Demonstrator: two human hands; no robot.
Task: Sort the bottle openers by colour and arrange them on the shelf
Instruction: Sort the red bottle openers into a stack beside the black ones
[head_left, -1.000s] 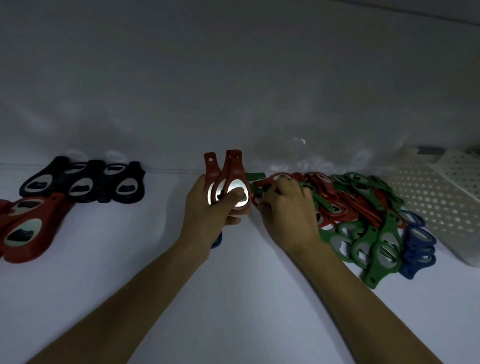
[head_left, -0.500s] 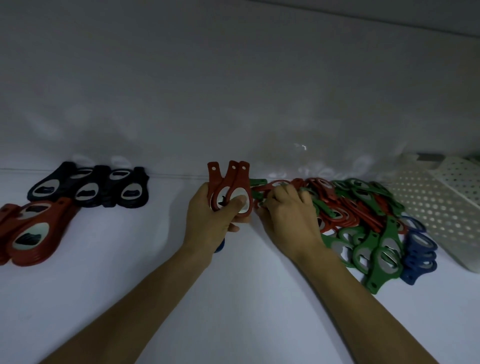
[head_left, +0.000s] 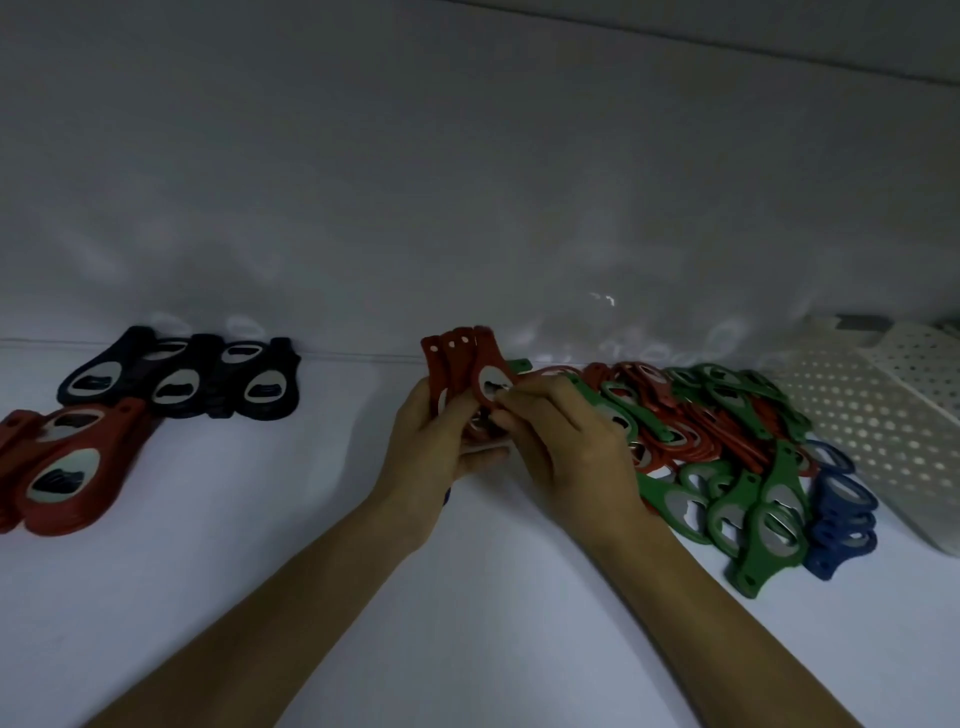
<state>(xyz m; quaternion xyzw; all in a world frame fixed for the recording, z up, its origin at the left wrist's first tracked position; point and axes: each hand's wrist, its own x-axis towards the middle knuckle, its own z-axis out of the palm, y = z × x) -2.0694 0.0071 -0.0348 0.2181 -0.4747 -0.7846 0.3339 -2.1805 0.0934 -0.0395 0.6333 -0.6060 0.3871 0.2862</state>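
In left fingers (head_left: 448, 415), gripping red openers (head_left: 458, 358); right fingers (head_left: 527, 397) newly pinching one more on, growing the red set.

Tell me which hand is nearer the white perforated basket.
Right. The right hand is left of the basket, across the mixed pile; the left hand is further left, gripping red openers.

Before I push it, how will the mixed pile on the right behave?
The pile probably spreads instead of moving whole: its pieces lie loose and overlapped. Their open loops may snag. Flat shapes shouldn't roll.
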